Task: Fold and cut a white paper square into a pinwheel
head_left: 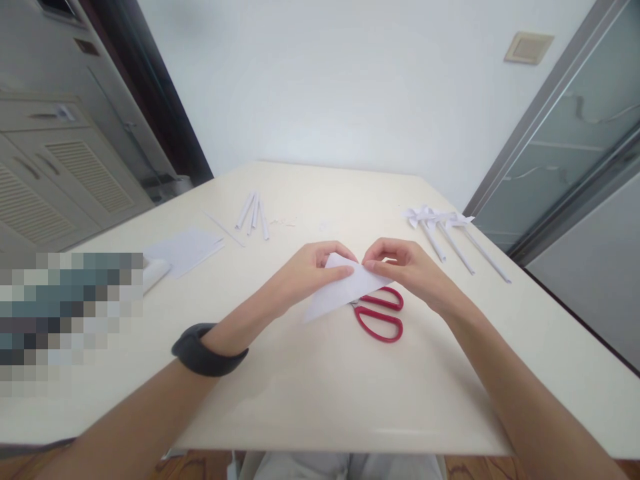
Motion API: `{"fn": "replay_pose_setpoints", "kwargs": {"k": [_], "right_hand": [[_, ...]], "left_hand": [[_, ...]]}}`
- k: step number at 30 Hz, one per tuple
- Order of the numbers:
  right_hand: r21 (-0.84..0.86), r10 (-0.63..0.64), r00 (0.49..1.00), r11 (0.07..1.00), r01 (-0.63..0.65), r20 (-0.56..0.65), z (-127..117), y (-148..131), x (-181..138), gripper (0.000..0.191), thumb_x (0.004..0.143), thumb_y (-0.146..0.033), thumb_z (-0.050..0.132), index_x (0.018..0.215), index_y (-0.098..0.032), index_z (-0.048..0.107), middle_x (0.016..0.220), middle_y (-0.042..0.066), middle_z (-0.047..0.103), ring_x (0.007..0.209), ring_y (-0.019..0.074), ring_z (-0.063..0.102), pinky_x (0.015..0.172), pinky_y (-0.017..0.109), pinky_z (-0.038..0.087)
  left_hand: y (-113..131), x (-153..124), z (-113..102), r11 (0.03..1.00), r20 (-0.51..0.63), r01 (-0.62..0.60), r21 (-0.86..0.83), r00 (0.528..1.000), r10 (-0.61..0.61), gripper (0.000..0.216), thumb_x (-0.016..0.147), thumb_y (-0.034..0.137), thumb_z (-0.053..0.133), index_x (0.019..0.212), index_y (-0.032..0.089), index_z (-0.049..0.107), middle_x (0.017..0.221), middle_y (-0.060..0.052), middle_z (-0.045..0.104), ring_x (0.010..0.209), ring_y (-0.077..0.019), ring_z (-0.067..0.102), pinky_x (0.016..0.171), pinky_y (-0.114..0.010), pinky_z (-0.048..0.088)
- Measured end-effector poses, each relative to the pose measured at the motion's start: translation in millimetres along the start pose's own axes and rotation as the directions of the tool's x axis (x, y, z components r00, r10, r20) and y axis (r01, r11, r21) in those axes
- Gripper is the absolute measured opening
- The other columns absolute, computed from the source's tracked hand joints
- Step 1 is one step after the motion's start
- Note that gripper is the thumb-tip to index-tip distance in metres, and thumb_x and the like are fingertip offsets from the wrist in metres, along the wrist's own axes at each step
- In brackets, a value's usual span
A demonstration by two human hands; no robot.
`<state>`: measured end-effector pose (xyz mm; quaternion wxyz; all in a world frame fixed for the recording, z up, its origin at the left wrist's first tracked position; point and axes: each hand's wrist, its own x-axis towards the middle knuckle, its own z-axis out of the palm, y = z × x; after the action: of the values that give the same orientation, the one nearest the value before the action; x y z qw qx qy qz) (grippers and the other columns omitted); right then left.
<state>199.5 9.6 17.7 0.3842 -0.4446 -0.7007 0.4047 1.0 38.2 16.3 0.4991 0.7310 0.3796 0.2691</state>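
Note:
Between my two hands a folded piece of white paper [336, 291] is held above the table, its long point hanging toward the lower left. My left hand [320, 265] pinches its upper edge, thumb in front and fingers behind. Close beside it, my right hand [397, 261] pinches the same paper near its right corner, with thumb and forefinger pressed together. Under the paper lie scissors [381, 313] with red handles; their blades are hidden by the paper. A dark band [207, 350] circles my left wrist.
Several white paper tubes [254, 215] lie at the back left, near a stack of white paper [185, 250] and a thin strip. Paper pinwheels on sticks [440, 227] rest at the right. Small scraps [283, 223] lie at the back. A wall [350, 87] stands behind the table [300, 393].

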Motion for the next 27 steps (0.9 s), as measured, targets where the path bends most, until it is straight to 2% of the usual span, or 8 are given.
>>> {"fn": "replay_pose_setpoints", "kwargs": {"k": [4, 9, 14, 18, 23, 27], "right_hand": [[-0.038, 0.015, 1.0, 0.999, -0.015, -0.004, 0.8, -0.1, -0.7, 0.011, 0.083, -0.028, 0.055, 0.079, -0.019, 0.06, 0.077, -0.002, 0.058, 0.069, 0.0113, 0.053, 0.061, 0.024, 0.041], [-0.109, 0.002, 1.0, 0.994, -0.003, -0.005, 6.1, -0.5, 0.1, 0.009, 0.082, -0.024, 0.056, 0.078, -0.018, 0.06, 0.079, -0.002, 0.06, 0.065, 0.0095, 0.054, 0.056, 0.022, 0.039], [-0.138, -0.019, 1.0, 0.99, 0.017, -0.009, 8.2, 0.4, 0.6, 0.01, 0.082, -0.023, 0.054, 0.077, -0.018, 0.061, 0.077, -0.002, 0.061, 0.066, 0.0096, 0.055, 0.057, 0.021, 0.041], [-0.167, -0.035, 0.999, 0.985, 0.031, -0.023, 6.2, -0.4, -0.4, 0.012, 0.082, -0.024, 0.054, 0.077, -0.017, 0.062, 0.077, 0.0, 0.063, 0.069, 0.0113, 0.056, 0.061, 0.023, 0.044], [-0.182, -0.016, 1.0, 0.983, 0.015, -0.002, 4.1, -1.1, -0.9, 0.013, 0.082, -0.024, 0.054, 0.077, -0.017, 0.064, 0.077, 0.0, 0.064, 0.069, 0.0121, 0.056, 0.059, 0.023, 0.043], [-0.175, 0.006, 1.0, 0.985, -0.004, 0.015, 4.5, 0.9, -0.8, 0.013, 0.081, -0.026, 0.055, 0.077, -0.018, 0.064, 0.079, 0.0, 0.064, 0.068, 0.0127, 0.056, 0.058, 0.023, 0.043]], "left_hand": [[-3.2, 0.5, 1.0, 0.991, -0.071, -0.003, 0.131, 0.997, 0.012, 0.018, 0.079, 0.035, 0.055, 0.09, 0.02, 0.058, 0.065, 0.002, 0.059, 0.056, -0.0126, 0.054, 0.046, -0.019, 0.034], [-2.6, -0.9, 3.3, 0.952, -0.093, -0.03, 0.304, 0.994, 0.061, 0.017, 0.079, 0.035, 0.054, 0.086, 0.021, 0.06, 0.053, 0.005, 0.047, 0.047, -0.01, 0.043, 0.042, -0.019, 0.025], [7.9, -3.3, 4.1, 0.944, -0.081, 0.016, 0.33, 0.997, 0.011, 0.016, 0.079, 0.033, 0.051, 0.084, 0.021, 0.06, 0.06, 0.003, 0.054, 0.052, -0.0112, 0.048, 0.045, -0.02, 0.029], [12.1, -3.1, 4.0, 0.939, -0.077, 0.02, 0.344, 0.997, 0.007, 0.017, 0.079, 0.033, 0.051, 0.081, 0.02, 0.06, 0.057, 0.003, 0.052, 0.052, -0.0114, 0.047, 0.045, -0.021, 0.029], [10.2, -2.8, 3.5, 0.931, -0.07, 0.018, 0.365, 0.998, 0.008, 0.017, 0.078, 0.033, 0.052, 0.079, 0.02, 0.061, 0.054, 0.004, 0.048, 0.049, -0.0103, 0.043, 0.045, -0.021, 0.027], [3.2, -1.5, 3.7, 0.93, -0.076, -0.024, 0.367, 0.996, 0.055, 0.017, 0.079, 0.034, 0.052, 0.08, 0.02, 0.062, 0.056, 0.004, 0.048, 0.051, -0.0102, 0.043, 0.045, -0.021, 0.026]]}}
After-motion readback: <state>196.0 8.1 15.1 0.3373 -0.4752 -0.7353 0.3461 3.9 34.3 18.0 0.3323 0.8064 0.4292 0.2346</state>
